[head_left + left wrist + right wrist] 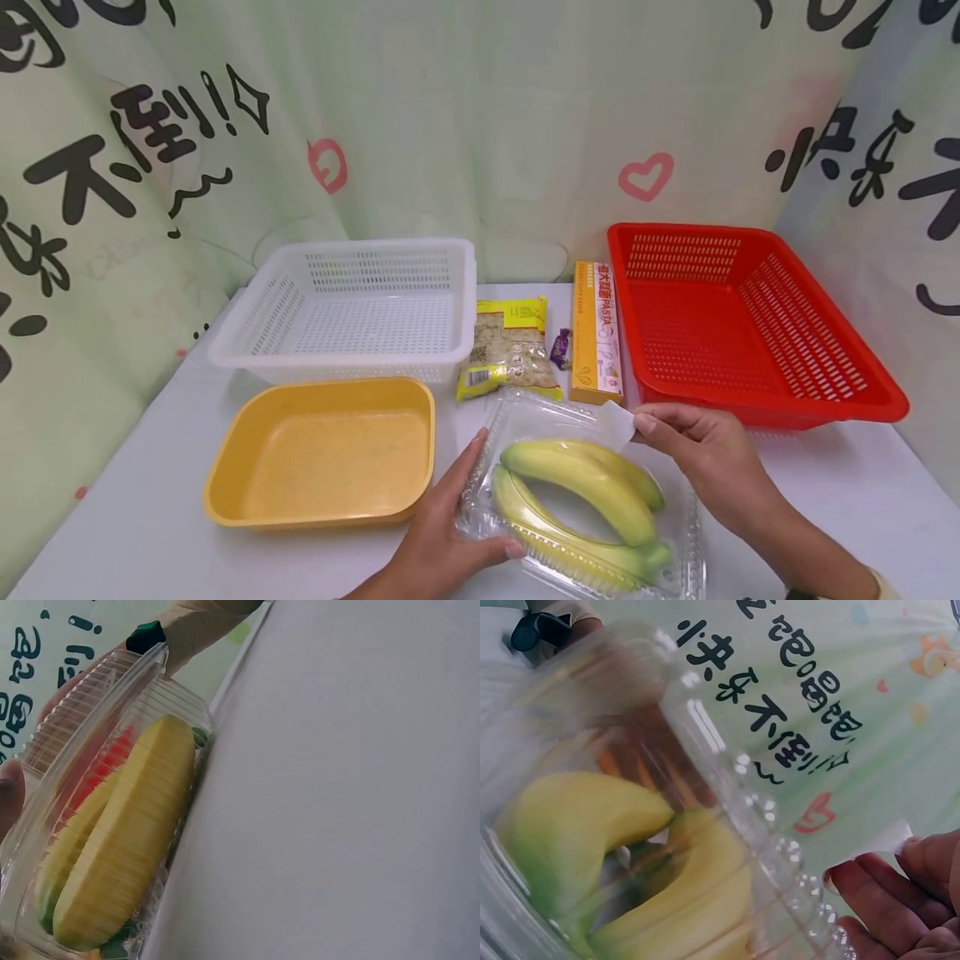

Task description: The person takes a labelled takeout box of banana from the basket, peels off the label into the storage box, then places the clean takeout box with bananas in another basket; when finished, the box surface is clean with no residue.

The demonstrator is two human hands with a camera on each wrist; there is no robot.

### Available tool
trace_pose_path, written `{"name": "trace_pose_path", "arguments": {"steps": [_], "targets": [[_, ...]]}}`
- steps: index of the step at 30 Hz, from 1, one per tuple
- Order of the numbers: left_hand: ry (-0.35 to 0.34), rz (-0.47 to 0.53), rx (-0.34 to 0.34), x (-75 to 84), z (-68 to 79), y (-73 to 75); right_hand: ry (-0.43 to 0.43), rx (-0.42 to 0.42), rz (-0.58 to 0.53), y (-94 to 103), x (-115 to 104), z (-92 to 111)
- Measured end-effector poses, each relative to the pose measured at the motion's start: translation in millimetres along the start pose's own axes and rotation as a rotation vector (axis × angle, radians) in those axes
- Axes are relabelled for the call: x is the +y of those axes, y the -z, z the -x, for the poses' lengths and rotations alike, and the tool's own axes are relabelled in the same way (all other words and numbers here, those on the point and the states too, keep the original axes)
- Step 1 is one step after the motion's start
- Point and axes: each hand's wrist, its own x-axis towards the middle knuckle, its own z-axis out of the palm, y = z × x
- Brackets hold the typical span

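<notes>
A clear plastic clamshell box point(517, 421) is tilted up over the front of the table, with several yellow-green bananas point(581, 471) inside. My left hand point(442, 533) grips the box's left side, thumb on the near face and fingers along the edge. At the box's upper right corner, my right hand point(712, 467) pinches a white paper label point(617, 425) between thumb and forefinger. The right wrist view shows the label point(885, 838) held by its end beside the ridged rim; whether it still sticks to the box cannot be told.
A yellow tub point(322, 517) lies at left, before a white basket point(345, 362). Behind the box are a yellow-and-clear food packet point(517, 346), a purple-wrapped candy point(560, 350) and an orange pasta box point(588, 333). The red basket point(697, 400) stands at the back right.
</notes>
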Motion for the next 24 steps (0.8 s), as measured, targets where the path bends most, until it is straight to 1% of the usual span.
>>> {"name": "trace_pose_path", "arguments": {"steps": [2, 3, 5, 7, 9, 11, 13, 14, 17, 21, 23, 24], "targets": [[0.034, -0.016, 0.008, 2.2, 1.3, -0.3, -0.011, -0.018, -0.008, 0.6, 0, -1], [0.045, -0.039, 0.016, 3.5, 2.1, -0.6, -0.022, -0.027, -0.011, 1.2, 0, -2], [0.034, -0.091, 0.028, 6.3, 4.1, -0.7, -0.046, -0.044, -0.035, 2.7, 0, -3], [-0.022, -0.145, 0.049, 9.3, 5.4, 0.0, -0.067, -0.062, -0.054, 4.2, -1, -4], [-0.11, -0.195, 0.076, 12.7, 5.4, 2.1, -0.08, -0.083, -0.059, 5.3, -4, -6], [-0.198, -0.22, 0.107, 16.1, 4.2, 5.8, -0.079, -0.107, -0.056, 5.5, -7, -7], [-0.253, -0.23, 0.138, 20.4, 2.5, 10.9, -0.077, -0.128, -0.038, 5.4, -11, -7], [-0.267, -0.231, 0.148, 22.6, 1.8, 13.9, -0.074, -0.135, -0.033, 5.1, -14, -8], [-0.284, -0.213, 0.167, 28.8, 0.0, 24.3, -0.072, -0.143, -0.013, 3.9, -19, -10], [-0.281, -0.205, 0.188, 32.5, -0.7, 41.6, -0.089, -0.172, 0.008, 0.3, -25, -16], [-0.265, -0.22, 0.211, 32.0, 0.3, 52.2, -0.102, -0.196, 0.018, -3.1, -26, -19], [-0.245, -0.219, 0.224, 31.6, 1.7, 57.9, -0.099, -0.212, 0.015, -5.1, -28, -21]]}}
